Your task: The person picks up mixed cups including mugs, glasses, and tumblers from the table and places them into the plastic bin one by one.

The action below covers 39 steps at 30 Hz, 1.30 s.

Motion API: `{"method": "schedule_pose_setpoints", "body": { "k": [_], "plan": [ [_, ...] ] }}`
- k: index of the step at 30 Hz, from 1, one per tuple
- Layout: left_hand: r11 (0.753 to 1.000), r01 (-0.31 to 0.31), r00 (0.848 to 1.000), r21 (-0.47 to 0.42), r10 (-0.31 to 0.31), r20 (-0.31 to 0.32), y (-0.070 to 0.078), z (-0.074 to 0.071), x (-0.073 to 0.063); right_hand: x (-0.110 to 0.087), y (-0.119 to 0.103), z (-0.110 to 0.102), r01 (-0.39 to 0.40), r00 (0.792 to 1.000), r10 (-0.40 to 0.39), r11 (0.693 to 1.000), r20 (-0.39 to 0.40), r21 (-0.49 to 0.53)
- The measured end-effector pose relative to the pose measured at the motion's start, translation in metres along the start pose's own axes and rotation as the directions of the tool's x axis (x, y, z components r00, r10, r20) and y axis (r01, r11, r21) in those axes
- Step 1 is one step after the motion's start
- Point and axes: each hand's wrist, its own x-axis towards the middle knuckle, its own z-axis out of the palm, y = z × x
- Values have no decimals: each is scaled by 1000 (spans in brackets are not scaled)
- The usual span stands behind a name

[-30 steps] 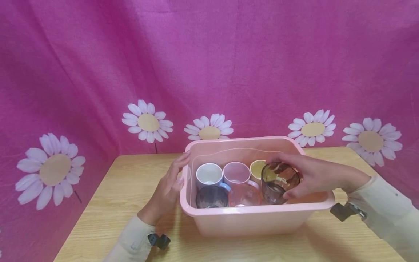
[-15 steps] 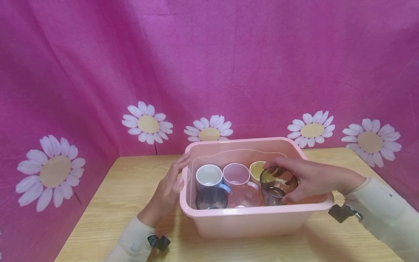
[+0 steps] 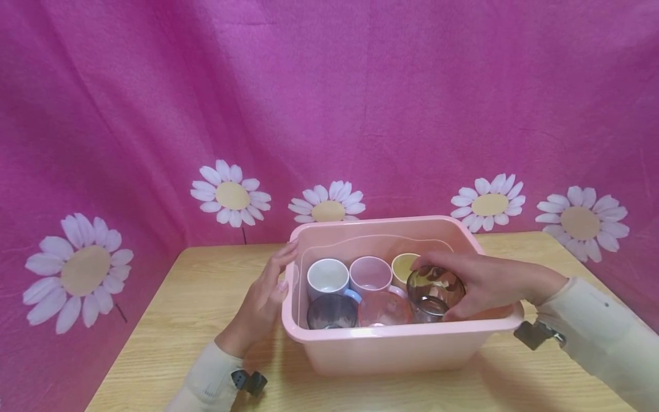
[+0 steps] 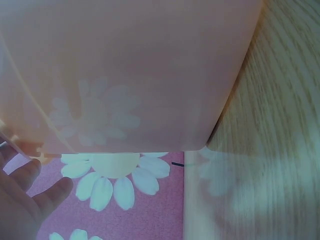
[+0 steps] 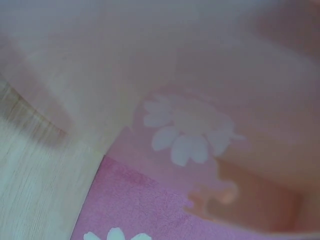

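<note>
My right hand reaches over the right side of a pink plastic tub and grips a brown transparent glass by its sides. That glass stands at the tub's front right, partly covering a yellow cup. Left of it are a pink transparent glass and a dark grey glass along the front. Behind these sit a white mug with a blue handle and a light pink mug. My left hand rests its extended fingers against the tub's left rim.
The tub stands on a light wooden table, its wall filling much of the left wrist view. Behind the table hangs a magenta cloth printed with white daisies. Camera straps sit at the wrists.
The brown glass, held in my right hand, has sunk a little lower and slightly left in the tub. My left hand has stayed at the rim.
</note>
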Motion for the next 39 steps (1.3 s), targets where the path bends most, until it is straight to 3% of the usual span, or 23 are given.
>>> {"method": "schedule_pose_setpoints", "body": {
  "k": [6,15,26,31,39],
  "plan": [
    [1000,9,1000,-3,-9,1,0,0,0,1,1,2,9,999,-12,997,44,74],
    [1000,9,1000,1,-9,1,-1,0,-1,0,1,4,-21,999,21,1000,35,5],
    [1000,10,1000,-4,-10,1,-2,0,0,5,0,8,-33,997,28,997,72,63],
    [1000,0,1000,-5,0,-3,-2,1,-1,4,1,9,14,998,-16,1000,59,26],
    [1000,12,1000,-2,-12,2,-1,0,0,6,1,10,15,999,-13,999,49,-29]
  ]
}}
